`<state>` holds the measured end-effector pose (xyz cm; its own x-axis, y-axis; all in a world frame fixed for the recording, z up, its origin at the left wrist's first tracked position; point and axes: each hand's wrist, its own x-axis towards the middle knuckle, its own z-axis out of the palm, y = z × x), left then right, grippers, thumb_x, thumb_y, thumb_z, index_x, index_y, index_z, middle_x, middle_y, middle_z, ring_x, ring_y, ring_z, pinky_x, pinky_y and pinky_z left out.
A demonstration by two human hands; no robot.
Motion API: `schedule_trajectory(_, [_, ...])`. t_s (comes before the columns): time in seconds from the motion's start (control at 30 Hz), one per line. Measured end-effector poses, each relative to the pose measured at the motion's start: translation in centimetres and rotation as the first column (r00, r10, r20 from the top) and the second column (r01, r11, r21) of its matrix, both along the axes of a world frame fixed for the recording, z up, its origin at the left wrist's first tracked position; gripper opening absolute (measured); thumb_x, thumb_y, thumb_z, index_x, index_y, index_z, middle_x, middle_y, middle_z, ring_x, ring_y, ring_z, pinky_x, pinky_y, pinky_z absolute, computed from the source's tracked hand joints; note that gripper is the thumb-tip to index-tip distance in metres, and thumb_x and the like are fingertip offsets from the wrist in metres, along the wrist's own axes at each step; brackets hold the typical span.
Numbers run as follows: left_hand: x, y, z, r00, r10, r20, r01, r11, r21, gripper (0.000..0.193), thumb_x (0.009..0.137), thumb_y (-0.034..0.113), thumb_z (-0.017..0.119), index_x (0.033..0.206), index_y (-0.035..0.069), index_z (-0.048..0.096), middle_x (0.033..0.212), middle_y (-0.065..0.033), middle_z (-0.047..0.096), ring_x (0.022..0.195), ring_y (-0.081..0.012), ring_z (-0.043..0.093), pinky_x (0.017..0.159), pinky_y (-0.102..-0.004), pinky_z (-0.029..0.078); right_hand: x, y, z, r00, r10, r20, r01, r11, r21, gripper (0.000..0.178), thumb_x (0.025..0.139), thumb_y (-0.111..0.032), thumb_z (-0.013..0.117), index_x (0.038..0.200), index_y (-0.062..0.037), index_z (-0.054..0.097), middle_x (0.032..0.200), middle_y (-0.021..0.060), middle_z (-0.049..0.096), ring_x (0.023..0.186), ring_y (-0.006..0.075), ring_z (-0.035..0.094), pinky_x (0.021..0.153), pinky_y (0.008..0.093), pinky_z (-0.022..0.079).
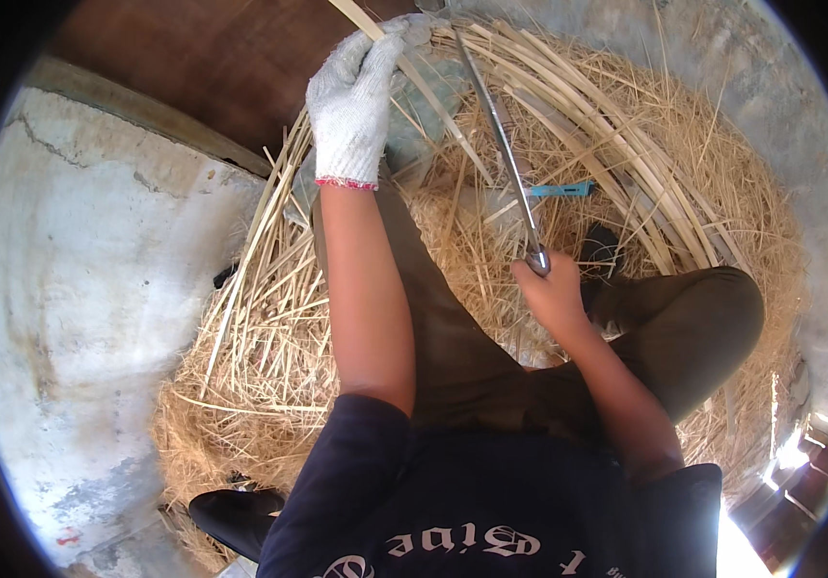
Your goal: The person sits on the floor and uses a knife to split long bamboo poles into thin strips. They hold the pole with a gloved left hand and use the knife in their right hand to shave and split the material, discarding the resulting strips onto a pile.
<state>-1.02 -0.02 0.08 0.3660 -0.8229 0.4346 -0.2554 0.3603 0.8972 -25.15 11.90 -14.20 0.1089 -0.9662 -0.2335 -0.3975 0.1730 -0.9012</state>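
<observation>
A long, flat, pale wooden strip (439,108) is clasped at the far side by the white-gloved left grip (361,87); to its right — over straw-coloured shavings (472,260) — a long, slender metal blade (502,138) is held, near end in the bare right grip (554,291).

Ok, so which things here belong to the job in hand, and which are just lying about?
In the job, it seems:
pale strip, in the left hand
white knit glove, on that hand
long-bladed knife, in the right hand
long strips at right, probably

Just lying about, it seems:
thin shavings
turquoise object, untouched, kind unclear
</observation>
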Motion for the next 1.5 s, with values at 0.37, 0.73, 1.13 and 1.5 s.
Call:
schedule_trajectory(0.37, [-0.2, -0.3, -0.2, 0.999, -0.017, 0.046, 0.016, 1.000, 0.014, 0.027, 0.097, 0.019, 0.072, 0.117, 0.001, 0.076, 0.106, -0.0044, 0.074, 0.094, -0.0107, 0.068, 0.081, -0.0262, 0.056, -0.6, -1.1, -0.4, 0.961, -0.127, 0.246, -0.033, 0.830, 0.557, 0.030, 0.087, -0.021, 0.071, 0.073, -0.0049, 0.051, 0.054, 0.0019, 0.046, 0.040, 0.0150, 0.043, 0.040, 0.0345, 0.035])
schedule_trajectory(0.73, [0.0, -0.6, -0.4, 0.996, 0.005, 0.093, -0.005, 1.000, 0.006, 0.027, 0.098, 0.021, 0.072, 0.116, 0.002, 0.077, 0.109, -0.0052, 0.075, 0.096, -0.0117, 0.068, 0.085, -0.0282, 0.058, -0.3, -1.2, -1.2, 0.999, -0.036, -0.035, 0.037, 0.999, 0.025, 0.028, 0.086, -0.022, 0.069, 0.073, 0.0015, 0.059, 0.057, 0.0037, 0.053, 0.050, 0.0185, 0.054, 0.053, 0.0363, 0.044])
schedule_trajectory(1.13, [0.5, -0.8, -0.6, 0.998, -0.007, 0.068, 0.006, 1.000, 0.018, 0.031, 0.098, 0.023, 0.071, 0.119, 0.000, 0.075, 0.106, -0.0063, 0.074, 0.094, -0.0101, 0.066, 0.087, -0.0280, 0.054, -1.0, -1.4, -1.5, 0.971, -0.214, 0.102, 0.163, 0.916, 0.366, 0.028, 0.085, -0.018, 0.068, 0.068, -0.0025, 0.052, 0.054, 0.0041, 0.050, 0.044, 0.0154, 0.050, 0.042, 0.0381, 0.041])
schedule_trajectory(1.5, [1.0, -0.5, -0.7, 0.997, 0.017, 0.072, -0.020, 0.999, 0.038, 0.025, 0.097, 0.020, 0.073, 0.114, 0.002, 0.078, 0.107, -0.0047, 0.075, 0.096, -0.0094, 0.066, 0.087, -0.0257, 0.053, -1.3, -1.3, -5.1, 0.991, -0.012, -0.132, 0.059, 0.933, 0.356, 0.025, 0.083, -0.016, 0.068, 0.067, -0.0033, 0.052, 0.057, 0.0050, 0.049, 0.048, 0.0187, 0.051, 0.052, 0.0410, 0.046])
